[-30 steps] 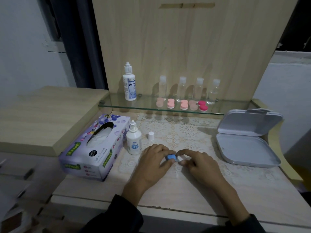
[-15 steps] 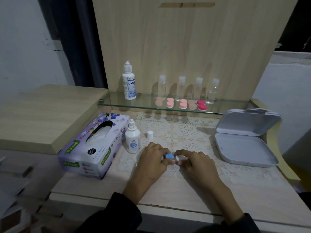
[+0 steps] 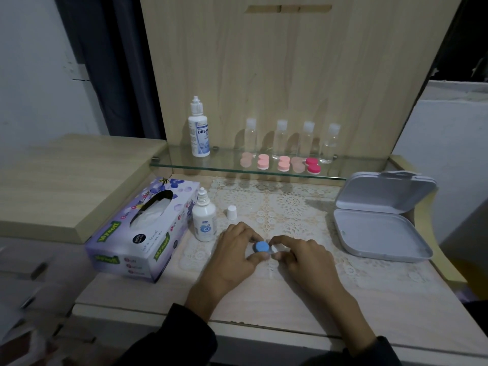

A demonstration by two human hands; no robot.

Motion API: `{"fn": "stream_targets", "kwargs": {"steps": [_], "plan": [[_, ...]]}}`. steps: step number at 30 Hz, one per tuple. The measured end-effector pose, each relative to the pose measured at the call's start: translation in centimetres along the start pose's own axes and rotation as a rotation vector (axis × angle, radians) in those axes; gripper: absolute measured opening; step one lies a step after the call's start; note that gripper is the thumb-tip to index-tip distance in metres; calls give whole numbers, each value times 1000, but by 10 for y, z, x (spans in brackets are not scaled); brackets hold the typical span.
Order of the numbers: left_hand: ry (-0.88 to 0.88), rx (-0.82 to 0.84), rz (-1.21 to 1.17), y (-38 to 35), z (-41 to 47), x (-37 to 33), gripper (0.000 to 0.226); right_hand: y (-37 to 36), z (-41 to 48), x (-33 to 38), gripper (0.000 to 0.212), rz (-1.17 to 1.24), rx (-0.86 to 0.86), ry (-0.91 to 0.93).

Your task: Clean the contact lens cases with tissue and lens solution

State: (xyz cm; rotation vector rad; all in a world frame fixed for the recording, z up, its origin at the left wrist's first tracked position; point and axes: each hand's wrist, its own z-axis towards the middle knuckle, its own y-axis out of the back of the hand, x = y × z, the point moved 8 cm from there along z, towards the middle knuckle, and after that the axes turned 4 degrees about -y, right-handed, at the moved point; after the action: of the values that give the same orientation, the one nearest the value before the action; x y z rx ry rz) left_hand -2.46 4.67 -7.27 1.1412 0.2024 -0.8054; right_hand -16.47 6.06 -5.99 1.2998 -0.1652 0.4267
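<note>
A small lens case with a blue cap (image 3: 261, 246) sits between my two hands on the lace mat, low over the table. My left hand (image 3: 235, 253) pinches the blue cap with thumb and fingers. My right hand (image 3: 295, 253) grips the white end of the same case, mostly hidden under its fingers. A small lens solution bottle (image 3: 203, 220) stands uncapped just left of my left hand, its white cap (image 3: 231, 212) standing beside it. A purple tissue box (image 3: 144, 228) lies to the left. Several pink lens cases (image 3: 282, 163) rest on the glass shelf.
An open grey plastic box (image 3: 380, 236) lies at the right. On the glass shelf (image 3: 184, 165) stand a taller solution bottle (image 3: 198, 130) and several clear small bottles (image 3: 280, 138). A raised wooden ledge (image 3: 66, 180) is at the left, a wooden panel behind.
Both hands stay on the blue-capped case; my left fingers have shifted around the cap, which now shows more of its round top. The view has dipped slightly.
</note>
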Motion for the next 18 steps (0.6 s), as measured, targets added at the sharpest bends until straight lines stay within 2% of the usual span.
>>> {"fn": "stream_targets", "kwargs": {"steps": [4, 7, 10, 15, 18], "plan": [[-18, 17, 31, -1, -1, -3, 42, 0, -1, 1, 39, -8, 2, 6], [-70, 53, 72, -3, -2, -6, 33, 1, -1, 1, 39, -9, -26, 1], [-17, 14, 42, 0, -1, -1, 24, 1, -2, 1, 39, -11, -28, 4], [-15, -35, 124, 3, -3, -2, 41, 1, -1, 2, 38, -24, -11, 9], [-79, -9, 187, 2, -4, -8, 37, 2, -3, 3, 37, -16, -20, 11]]}}
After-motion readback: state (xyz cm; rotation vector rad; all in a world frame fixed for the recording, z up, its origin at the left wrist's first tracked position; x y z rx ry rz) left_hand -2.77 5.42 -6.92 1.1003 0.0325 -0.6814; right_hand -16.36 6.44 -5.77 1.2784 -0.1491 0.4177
